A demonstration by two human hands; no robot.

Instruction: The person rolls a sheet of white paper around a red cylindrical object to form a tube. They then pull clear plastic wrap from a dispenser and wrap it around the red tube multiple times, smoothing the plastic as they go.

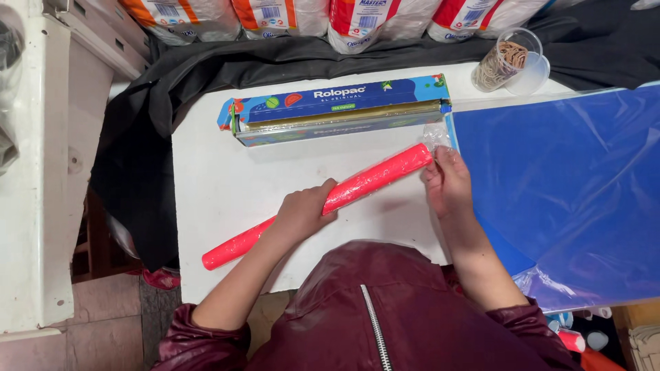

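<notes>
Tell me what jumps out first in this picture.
A bright red roll wrapped in clear film lies slantwise on the white table; the left hand presses its middle and the right hand pinches the film at its far end. Behind it sits a long blue film box, and a big blue sheet covers the right side.

A white table (220,185) carries 1 red roll (371,180), 1 film box (340,110) and blue sheets (564,185).

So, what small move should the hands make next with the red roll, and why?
Probably the right hand should twist or fold down the loose clear film at the end of the red roll. That film sticks out unsealed past the tip, while the left hand already presses the roll's middle on the white table.
</notes>
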